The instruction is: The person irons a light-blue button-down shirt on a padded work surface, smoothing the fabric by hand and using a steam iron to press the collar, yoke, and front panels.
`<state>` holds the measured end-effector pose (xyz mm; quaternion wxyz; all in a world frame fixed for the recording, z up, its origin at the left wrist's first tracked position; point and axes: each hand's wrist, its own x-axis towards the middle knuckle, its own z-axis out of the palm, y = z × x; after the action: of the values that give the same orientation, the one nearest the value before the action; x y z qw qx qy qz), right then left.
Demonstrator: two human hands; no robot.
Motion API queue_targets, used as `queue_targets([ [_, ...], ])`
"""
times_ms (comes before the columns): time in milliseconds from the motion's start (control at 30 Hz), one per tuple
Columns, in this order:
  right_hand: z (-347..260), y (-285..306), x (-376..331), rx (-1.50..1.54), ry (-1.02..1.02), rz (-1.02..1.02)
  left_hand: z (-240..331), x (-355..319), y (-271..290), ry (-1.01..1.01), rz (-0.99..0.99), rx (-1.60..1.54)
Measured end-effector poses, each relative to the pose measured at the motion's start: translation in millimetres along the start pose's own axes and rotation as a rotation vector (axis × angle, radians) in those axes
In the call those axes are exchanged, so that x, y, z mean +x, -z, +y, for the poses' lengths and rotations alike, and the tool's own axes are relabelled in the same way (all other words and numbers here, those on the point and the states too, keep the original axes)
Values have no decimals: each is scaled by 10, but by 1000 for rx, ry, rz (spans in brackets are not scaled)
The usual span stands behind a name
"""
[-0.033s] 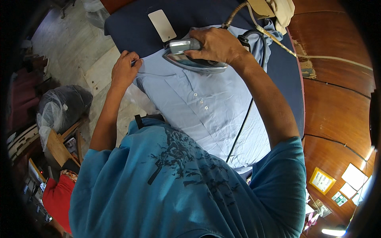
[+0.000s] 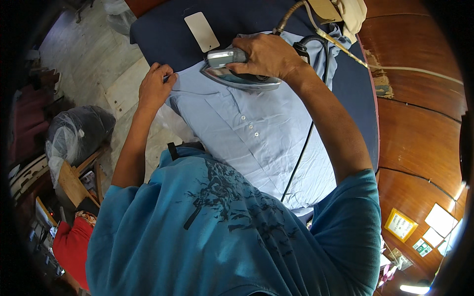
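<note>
A light blue buttoned shirt (image 2: pixel 232 123) lies spread over the dark blue covered table (image 2: pixel 163 42). My right hand (image 2: pixel 269 55) is wrapped round the grey handle of a steam iron (image 2: pixel 242 82), whose soleplate rests on the far part of the shirt. Fingers of my left hand (image 2: pixel 156 85) pinch the shirt's left edge at the table's side. Just beyond the iron's tip lies a white tag (image 2: pixel 202 32) with a hole and a string.
A ribbed hose (image 2: pixel 289 16) and black cord (image 2: pixel 299 160) run from the iron, the cord crossing the shirt. Pale cloth (image 2: pixel 351 18) lies at the far right corner. Brown wooden panelling (image 2: pixel 414 133) stands on the right. A plastic-wrapped bundle (image 2: pixel 81 133) sits at left.
The iron and my right hand have shifted very slightly to the left. My left hand stays at the shirt's edge.
</note>
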<state>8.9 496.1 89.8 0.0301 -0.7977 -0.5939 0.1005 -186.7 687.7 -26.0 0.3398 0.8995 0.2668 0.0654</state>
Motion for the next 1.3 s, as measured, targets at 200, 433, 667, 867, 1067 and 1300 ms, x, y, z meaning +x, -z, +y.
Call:
queue_targets([
  [200,-97,58,89,40,14,-82,51,-13,27,13,6,11],
  [433,225,-14,-152,48,-63,-35,78,-10,39,7,-1,24],
  [667,334,63,-752,148,-254,-28,90,-1,45,12,-11,29],
  [867,322,60,-874,163,-644,6,-14,33,-23,-47,14,64],
  [1067,-39,-3,-1192,173,-493,-115,43,-4,-16,-19,27,82],
  [1300,-137,-63,-1183,165,-604,80,9,33,-17,-43,20,121],
])
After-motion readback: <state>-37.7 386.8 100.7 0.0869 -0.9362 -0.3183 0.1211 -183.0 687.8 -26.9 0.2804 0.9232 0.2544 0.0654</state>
